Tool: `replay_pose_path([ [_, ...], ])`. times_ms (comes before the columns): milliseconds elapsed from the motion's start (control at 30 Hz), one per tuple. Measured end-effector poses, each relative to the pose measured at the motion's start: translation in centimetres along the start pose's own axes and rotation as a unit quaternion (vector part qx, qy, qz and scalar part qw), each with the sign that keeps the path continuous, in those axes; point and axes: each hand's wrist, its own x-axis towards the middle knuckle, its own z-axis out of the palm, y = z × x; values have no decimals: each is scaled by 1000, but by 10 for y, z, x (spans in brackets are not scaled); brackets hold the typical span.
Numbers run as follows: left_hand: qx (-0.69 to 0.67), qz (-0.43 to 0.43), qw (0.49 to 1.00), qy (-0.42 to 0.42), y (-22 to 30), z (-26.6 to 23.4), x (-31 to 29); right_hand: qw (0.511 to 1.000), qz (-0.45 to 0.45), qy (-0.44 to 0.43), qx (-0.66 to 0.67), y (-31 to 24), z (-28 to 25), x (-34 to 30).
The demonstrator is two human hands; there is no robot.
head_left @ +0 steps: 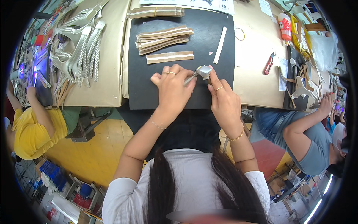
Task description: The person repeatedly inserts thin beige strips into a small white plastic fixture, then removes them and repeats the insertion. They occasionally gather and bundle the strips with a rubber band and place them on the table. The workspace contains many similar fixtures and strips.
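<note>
Above the near part of a black mat (pixel 145 89), both hands work at a small silvery strap (pixel 204 70) with a bent, pale end. My left hand (pixel 169 89) is closed, its thumb and fingers pinching the strap's narrow grey length. From the other side my right hand (pixel 226 102) pinches the pale end between index finger and thumb. What lies under the right fingertips is partly hidden. Just beyond my left hand rests a single brown strip (pixel 169 57) with a white band along it. A thin white strip (pixel 220 44) lies farther off on the mat.
Farther back are a loose pile of brown strips (pixel 164 38) and a banded bundle (pixel 155 12). Silvery braided straps (pixel 76 48) heap at left. Red thread snips (pixel 269 64), a rubber band (pixel 239 34) and a red-and-white bottle (pixel 285 27) lie to the right. Co-workers sit on both sides.
</note>
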Motion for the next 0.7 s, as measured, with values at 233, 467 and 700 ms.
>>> replay_pose_path([
  [233, -16, -26, 999, -34, -3, -12, -1, 1000, 6, -4, 15, 0, -1, -1],
  [467, -11, -22, 999, -27, -1, -10, 0, 998, 1, 24, 49, 0, -7, 0],
  [700, -6, -6, 1000, -19, -2, -6, -1, 1000, -1, -15, 6, -7, -10, 2],
])
